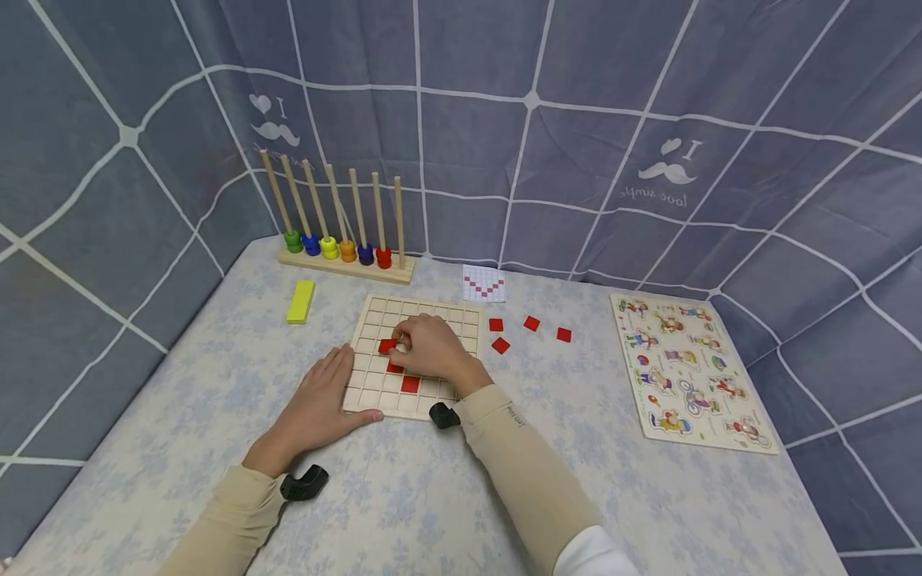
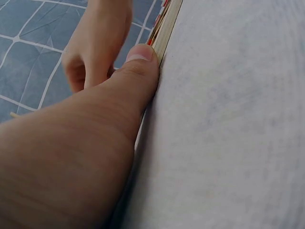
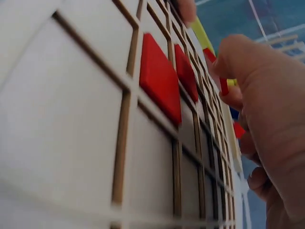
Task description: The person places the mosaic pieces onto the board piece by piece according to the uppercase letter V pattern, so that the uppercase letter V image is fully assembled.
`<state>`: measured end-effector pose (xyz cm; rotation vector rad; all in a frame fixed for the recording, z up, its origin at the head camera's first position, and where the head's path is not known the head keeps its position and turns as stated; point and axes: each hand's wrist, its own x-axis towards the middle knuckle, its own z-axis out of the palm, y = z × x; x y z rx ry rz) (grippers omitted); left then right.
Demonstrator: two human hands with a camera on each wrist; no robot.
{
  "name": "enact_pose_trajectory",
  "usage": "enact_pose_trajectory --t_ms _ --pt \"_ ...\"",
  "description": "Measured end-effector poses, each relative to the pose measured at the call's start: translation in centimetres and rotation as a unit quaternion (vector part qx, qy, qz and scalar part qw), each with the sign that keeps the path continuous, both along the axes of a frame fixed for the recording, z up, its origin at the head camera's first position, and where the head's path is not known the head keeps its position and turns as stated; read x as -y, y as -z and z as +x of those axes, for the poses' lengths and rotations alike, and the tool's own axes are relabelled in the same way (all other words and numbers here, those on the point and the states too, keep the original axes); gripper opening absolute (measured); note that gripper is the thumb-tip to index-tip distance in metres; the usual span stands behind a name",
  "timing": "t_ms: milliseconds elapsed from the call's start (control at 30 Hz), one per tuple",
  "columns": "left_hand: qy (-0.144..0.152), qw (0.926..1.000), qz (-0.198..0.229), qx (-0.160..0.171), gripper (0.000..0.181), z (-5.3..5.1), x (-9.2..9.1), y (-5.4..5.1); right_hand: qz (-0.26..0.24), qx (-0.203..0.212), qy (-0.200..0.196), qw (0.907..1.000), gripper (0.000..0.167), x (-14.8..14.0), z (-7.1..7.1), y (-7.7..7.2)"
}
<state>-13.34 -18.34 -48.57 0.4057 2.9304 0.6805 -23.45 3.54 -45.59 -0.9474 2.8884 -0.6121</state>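
Observation:
A wooden grid board [image 1: 372, 384] lies on the table with red tiles [image 1: 410, 384] in some of its squares. My left hand [image 1: 317, 406] rests at the board's left edge, fingers straight and thumb [image 2: 138, 62] along the near edge. Over the board, my right hand [image 1: 432, 348] pinches a red tile [image 1: 386, 346] between thumb and fingertips; the right wrist view shows this tile [image 3: 217, 71] tilted above the grid. Two other tiles lie flat there, the nearer one [image 3: 159, 78] larger in view. The right hand hides part of the grid.
Several loose red tiles [image 1: 531, 323] lie right of the board, and a pattern card [image 1: 484, 284] behind it. A peg stand [image 1: 346, 266] with coloured rings stands at the back left, near a yellow block [image 1: 301, 302]. A picture puzzle [image 1: 691, 372] lies at the right.

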Motion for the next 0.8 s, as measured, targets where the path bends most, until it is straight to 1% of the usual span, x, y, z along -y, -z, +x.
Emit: enact_pose_trajectory --t_ms 100,233,333,600,800 --pt "0.003 1.0 0.001 -0.005 0.124 -0.1 0.0 -0.2 0.046 -0.028 0.0 0.9986 0.028 0.9 -0.1 -0.4" --pt "0.005 1.0 0.002 -0.007 0.124 -0.2 0.0 -0.3 0.083 -0.03 0.009 0.9961 0.03 1.8 -0.1 -0.5" --pt "0.002 1.0 0.0 -0.005 0.124 -0.1 0.1 -0.1 0.09 -0.027 0.011 0.9955 0.03 2.1 0.0 -0.4" --pt "0.002 1.0 -0.003 -0.006 0.125 -0.1 -0.1 0.2 0.109 -0.045 0.03 0.9926 0.028 2.4 0.5 -0.5" --pt "0.003 1.0 -0.003 -0.005 0.124 -0.1 0.1 0.1 0.132 -0.056 0.042 0.9888 0.027 2.9 0.6 -0.9"
